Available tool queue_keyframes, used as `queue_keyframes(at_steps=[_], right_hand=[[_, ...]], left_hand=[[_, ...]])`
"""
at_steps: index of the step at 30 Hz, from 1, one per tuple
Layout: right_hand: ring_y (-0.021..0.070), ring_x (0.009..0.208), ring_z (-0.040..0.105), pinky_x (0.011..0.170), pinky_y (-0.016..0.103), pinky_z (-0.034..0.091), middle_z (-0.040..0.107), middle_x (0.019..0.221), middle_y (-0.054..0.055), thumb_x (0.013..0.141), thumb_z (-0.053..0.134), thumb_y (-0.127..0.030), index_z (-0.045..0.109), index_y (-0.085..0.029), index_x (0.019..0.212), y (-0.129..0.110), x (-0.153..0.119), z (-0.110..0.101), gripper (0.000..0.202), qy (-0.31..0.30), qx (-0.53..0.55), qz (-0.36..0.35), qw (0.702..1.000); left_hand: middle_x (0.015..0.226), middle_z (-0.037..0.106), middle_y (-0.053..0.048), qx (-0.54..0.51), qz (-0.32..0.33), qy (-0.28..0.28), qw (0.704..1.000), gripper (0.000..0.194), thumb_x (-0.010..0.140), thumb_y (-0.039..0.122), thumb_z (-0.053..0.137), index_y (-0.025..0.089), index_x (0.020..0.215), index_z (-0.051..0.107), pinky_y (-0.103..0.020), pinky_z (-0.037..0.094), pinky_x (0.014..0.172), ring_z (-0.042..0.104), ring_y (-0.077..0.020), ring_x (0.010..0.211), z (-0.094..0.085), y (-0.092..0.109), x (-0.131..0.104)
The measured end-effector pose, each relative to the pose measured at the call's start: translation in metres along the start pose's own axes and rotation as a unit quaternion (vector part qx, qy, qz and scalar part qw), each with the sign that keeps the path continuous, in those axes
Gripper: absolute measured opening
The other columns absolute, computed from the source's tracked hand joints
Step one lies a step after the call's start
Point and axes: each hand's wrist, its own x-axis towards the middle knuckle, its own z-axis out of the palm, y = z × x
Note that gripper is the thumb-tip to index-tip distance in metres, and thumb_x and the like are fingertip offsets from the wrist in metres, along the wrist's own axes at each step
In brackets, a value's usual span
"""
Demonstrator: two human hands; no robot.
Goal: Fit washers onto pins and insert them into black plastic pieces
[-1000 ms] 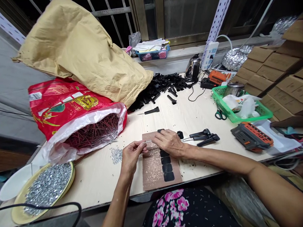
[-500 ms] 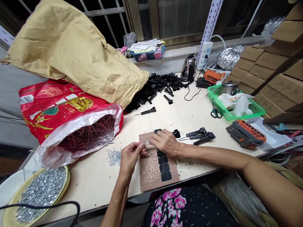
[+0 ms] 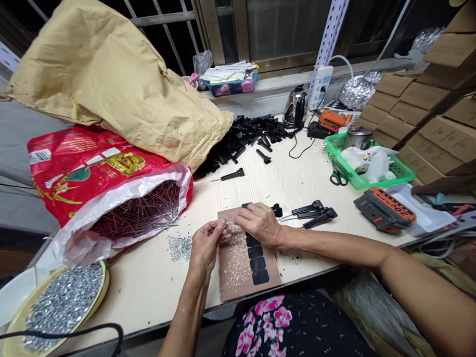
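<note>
A brown board (image 3: 235, 272) lies at the table's front edge, with a column of black rounded squares (image 3: 257, 263) on it. Over its upper left edge, my left hand (image 3: 207, 243) pinches something small that I cannot make out. My right hand (image 3: 260, 224) is closed above the board's upper part, around a thin metal rod (image 3: 229, 222) whose end points toward my left fingertips. Small clear rings (image 3: 180, 248) are scattered left of the board. Black-handled pieces with thin metal shafts (image 3: 315, 212) lie to the right of my right hand.
A red bag (image 3: 85, 168) of dark red rods and a yellow bowl (image 3: 9, 348) of shiny rings stand left. Behind are a brown paper sack (image 3: 113, 73) and black handles (image 3: 255, 131). A green basket (image 3: 402, 173), scissors (image 3: 338, 177), an orange-black battery (image 3: 387, 209) and cartons (image 3: 435, 140) are right.
My left hand's fingers have shifted slightly, and a little more of the thin rod shows between the hands. My right hand stays nearly in place. The view has shifted very slightly.
</note>
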Motion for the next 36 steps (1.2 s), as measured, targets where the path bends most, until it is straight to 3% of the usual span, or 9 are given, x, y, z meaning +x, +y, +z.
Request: queue_keyframes(at_steps=[2,8,14,22,26,29,36], right_hand=[[0.0136,0.076,0.051,0.067,0.027,0.031,0.061,0.080,0.003,0.095,0.042,-0.019,0.061,-0.018,0.084,-0.001,0.000,0.001,0.022,0.001,-0.006,0.004,1.000],[0.0106,0.068,0.054,0.055,0.023,0.028,0.062,0.086,0.002,0.096,0.044,-0.034,0.061,-0.018,0.092,-0.006,0.001,-0.004,0.023,-0.064,0.064,0.109,0.990],[0.0111,0.073,0.056,0.055,0.023,0.029,0.062,0.091,0.004,0.097,0.042,-0.030,0.061,-0.017,0.091,-0.007,0.002,-0.007,0.024,-0.080,0.062,0.096,0.990],[0.0099,0.070,0.055,0.057,0.021,0.031,0.062,0.082,-0.001,0.096,0.044,-0.032,0.055,-0.017,0.091,-0.005,0.005,-0.010,0.019,-0.094,0.216,0.168,0.957],[0.0114,0.074,0.056,0.055,0.022,0.032,0.061,0.095,0.004,0.093,0.049,-0.032,0.056,-0.016,0.097,-0.006,0.003,-0.005,0.019,-0.078,0.150,0.137,0.976],[0.0120,0.075,0.057,0.055,0.022,0.031,0.061,0.090,0.005,0.096,0.044,-0.030,0.060,-0.015,0.093,-0.008,0.002,-0.003,0.022,-0.071,0.084,0.120,0.987],[0.0111,0.074,0.056,0.054,0.021,0.032,0.059,0.096,0.004,0.095,0.045,-0.031,0.059,-0.018,0.102,-0.008,0.001,-0.004,0.020,-0.080,0.116,0.124,0.982]], left_hand=[[0.060,0.063,0.001,-0.003,0.003,0.006,1.000,0.043,0.049,0.035,0.084,0.009,0.077,0.064,-0.020,0.049,0.053,0.056,-0.0074,0.048,0.001,-0.001,-0.001],[0.060,0.063,0.000,0.019,0.016,0.012,1.000,0.043,0.052,0.037,0.083,0.009,0.079,0.065,-0.021,0.048,0.053,0.057,-0.0088,0.049,0.002,-0.002,-0.002],[0.061,0.063,0.001,0.011,0.027,0.012,0.999,0.041,0.055,0.036,0.082,0.010,0.080,0.064,-0.021,0.048,0.056,0.058,-0.0084,0.051,0.002,-0.008,-0.001],[0.066,0.063,0.002,0.027,0.076,0.008,0.997,0.036,0.063,0.038,0.077,0.012,0.084,0.065,-0.023,0.049,0.060,0.060,-0.0097,0.055,-0.001,-0.014,0.003],[0.069,0.064,0.001,0.018,0.078,0.008,0.997,0.035,0.063,0.037,0.077,0.012,0.083,0.065,-0.023,0.049,0.061,0.059,-0.0092,0.056,0.002,-0.016,0.003],[0.066,0.063,0.002,0.014,0.073,0.007,0.997,0.034,0.063,0.036,0.077,0.012,0.082,0.064,-0.023,0.049,0.060,0.058,-0.0090,0.055,0.004,-0.016,0.003],[0.067,0.064,0.001,0.028,0.078,0.013,0.996,0.037,0.061,0.040,0.078,0.012,0.082,0.065,-0.024,0.050,0.060,0.059,-0.0099,0.055,0.004,-0.014,0.003]])
